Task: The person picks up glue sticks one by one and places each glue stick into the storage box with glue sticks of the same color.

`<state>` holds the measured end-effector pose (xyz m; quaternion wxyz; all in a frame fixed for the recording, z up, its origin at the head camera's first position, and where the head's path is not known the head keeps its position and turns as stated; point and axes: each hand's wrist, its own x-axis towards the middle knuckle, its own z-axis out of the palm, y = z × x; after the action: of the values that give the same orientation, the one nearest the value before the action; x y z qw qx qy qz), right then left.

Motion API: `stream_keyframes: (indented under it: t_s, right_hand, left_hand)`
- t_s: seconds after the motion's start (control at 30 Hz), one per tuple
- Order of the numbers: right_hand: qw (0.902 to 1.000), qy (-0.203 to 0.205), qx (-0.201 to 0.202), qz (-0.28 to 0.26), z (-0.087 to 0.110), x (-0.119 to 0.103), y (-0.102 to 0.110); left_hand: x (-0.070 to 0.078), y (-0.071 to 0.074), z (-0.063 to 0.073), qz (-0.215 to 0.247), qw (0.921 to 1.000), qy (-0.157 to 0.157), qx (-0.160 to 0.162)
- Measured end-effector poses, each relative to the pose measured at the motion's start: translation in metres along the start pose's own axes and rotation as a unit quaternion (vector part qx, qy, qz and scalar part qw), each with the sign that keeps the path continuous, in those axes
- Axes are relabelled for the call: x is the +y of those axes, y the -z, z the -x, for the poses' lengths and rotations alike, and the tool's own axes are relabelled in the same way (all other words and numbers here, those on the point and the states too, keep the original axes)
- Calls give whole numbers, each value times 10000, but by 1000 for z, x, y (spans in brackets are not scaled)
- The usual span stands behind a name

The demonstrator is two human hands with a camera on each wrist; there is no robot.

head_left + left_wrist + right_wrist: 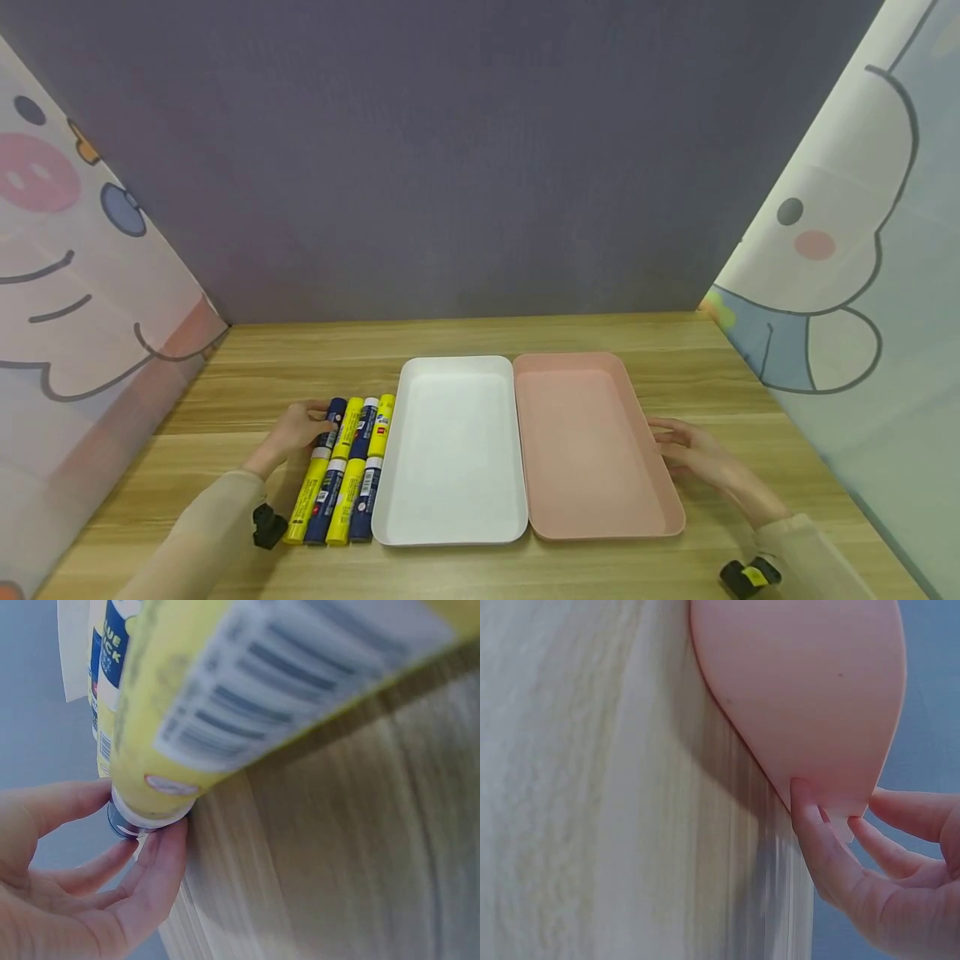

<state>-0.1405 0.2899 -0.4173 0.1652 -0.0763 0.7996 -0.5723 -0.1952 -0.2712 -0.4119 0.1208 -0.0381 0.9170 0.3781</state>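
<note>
Several glue sticks lie in two rows on the left of the table, yellow ones alternating with dark blue ones. With thumb and fingers my left hand (297, 429) pinches the dark blue glue stick (331, 425) at the left end of the back row. The left wrist view shows the fingertips around its dark end, behind a yellow glue stick (180, 735) with a barcode. My right hand (697, 454) touches the right outer side of the pink tray (592, 450). In the right wrist view, the fingers (817, 840) rest against the tray's wall and rim, not curled round it.
A white tray (453, 450) stands between the glue sticks and the pink tray, side by side with the latter. The wooden table (465, 575) meets a dark grey panel (465, 167) at the back. Cartoon-printed sheets flank both sides.
</note>
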Motion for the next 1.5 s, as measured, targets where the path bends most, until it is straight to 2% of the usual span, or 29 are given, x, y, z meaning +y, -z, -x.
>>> stream_keyframes:
  t_s: [0.27,0.7,0.9,1.1,1.5]
  right_hand:
    - [10000,-7,-1,7,-1,-1,0]
    - [9998,-115,122,90,-3,-1,-1]
    - [9998,-94,92,114,-3,-1,0]
    - [9998,-147,115,121,-2,-1,1]
    - [9999,-5,-168,-16,1,1,2]
  left_hand:
    - [-1,2,-3,195,9997,-40,130]
    - [15,10,-2,440,9988,-143,157]
    - [26,10,-2,530,9985,-102,130]
    - [39,4,-5,614,9980,52,109]
    - [73,-10,-6,993,9949,-92,-123]
